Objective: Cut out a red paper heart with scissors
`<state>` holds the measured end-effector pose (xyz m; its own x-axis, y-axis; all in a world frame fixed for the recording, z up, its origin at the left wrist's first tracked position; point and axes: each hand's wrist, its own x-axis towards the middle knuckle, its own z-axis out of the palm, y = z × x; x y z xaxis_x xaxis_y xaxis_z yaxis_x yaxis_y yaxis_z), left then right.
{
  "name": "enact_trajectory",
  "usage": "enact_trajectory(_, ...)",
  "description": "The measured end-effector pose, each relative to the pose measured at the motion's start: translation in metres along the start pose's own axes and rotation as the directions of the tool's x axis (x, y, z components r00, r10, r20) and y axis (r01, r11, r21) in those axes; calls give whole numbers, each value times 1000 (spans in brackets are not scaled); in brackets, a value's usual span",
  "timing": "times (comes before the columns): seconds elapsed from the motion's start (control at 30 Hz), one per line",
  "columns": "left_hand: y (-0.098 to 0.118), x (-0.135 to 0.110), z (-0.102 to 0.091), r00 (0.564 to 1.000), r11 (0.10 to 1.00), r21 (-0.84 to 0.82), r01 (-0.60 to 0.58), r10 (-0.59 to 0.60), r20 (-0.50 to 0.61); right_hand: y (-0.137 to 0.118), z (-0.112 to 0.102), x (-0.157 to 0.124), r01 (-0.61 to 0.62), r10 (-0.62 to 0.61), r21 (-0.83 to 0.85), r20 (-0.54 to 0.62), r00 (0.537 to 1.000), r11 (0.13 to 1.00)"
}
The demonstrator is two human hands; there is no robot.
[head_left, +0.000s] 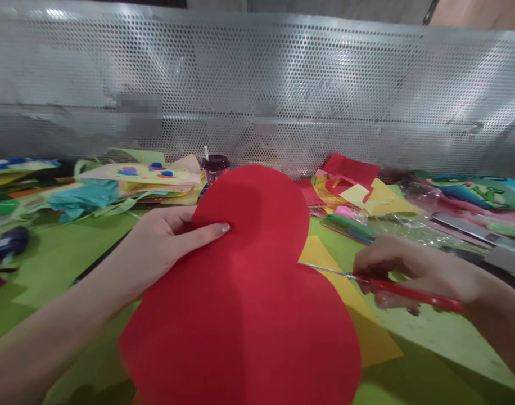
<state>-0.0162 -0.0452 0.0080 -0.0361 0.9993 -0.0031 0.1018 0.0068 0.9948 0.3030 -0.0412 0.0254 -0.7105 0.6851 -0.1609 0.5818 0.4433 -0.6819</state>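
Observation:
A large red paper (257, 304), rounded at the top and wider below a notch on its right, stands raised before me. My left hand (168, 242) pinches its upper left edge, thumb on the near face and fingers hidden behind. In my right hand (409, 270) is a pair of red-handled scissors (413, 291), its fingers wrapped round the handles. The thin metal blades point left, and their tips meet the paper at the right-hand notch. Behind the red paper lies a yellow paper sheet (362, 320) on the green tabletop (434, 365).
Stacked craft papers (156, 185) and crumpled teal paper (86, 197) lie at the back left, near a dark lidded cup (216, 164). Red and yellow scraps (354, 180) and clear plastic wrapping (409, 229) lie at the back right. A perforated metal panel (257, 73) closes off the far side.

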Motion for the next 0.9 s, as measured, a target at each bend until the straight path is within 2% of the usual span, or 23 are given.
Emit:
enact_trajectory(0.37, -3, 1, -1, 998, 998, -8, -67, 66, -9, -2, 0, 0, -21, 21, 38, -14, 1000, 999)
enact_trajectory(0.5, -3, 2, -1, 999, 999, -15, -36, 36, -4, -1, -1, -1, -48, 48, 48, -3, 999, 998)
enact_trajectory(0.6, -2, 1, -1, 1000, 1000, -4, -1, 1, 3, 2, -3, -4, -130, 128, 74, 24, 991, 989)
enact_trajectory(0.7, 0, 1, -1, 1000, 1000, 6, -21, 21, -13, 5, -5, -7, -192, 188, 93, 56, 981, 977)
enact_trajectory(0.9, 0, -1, 0, 1000, 1000, 15, -9, 9, 3, 5, -5, -5, -170, 165, 83, 61, 984, 982)
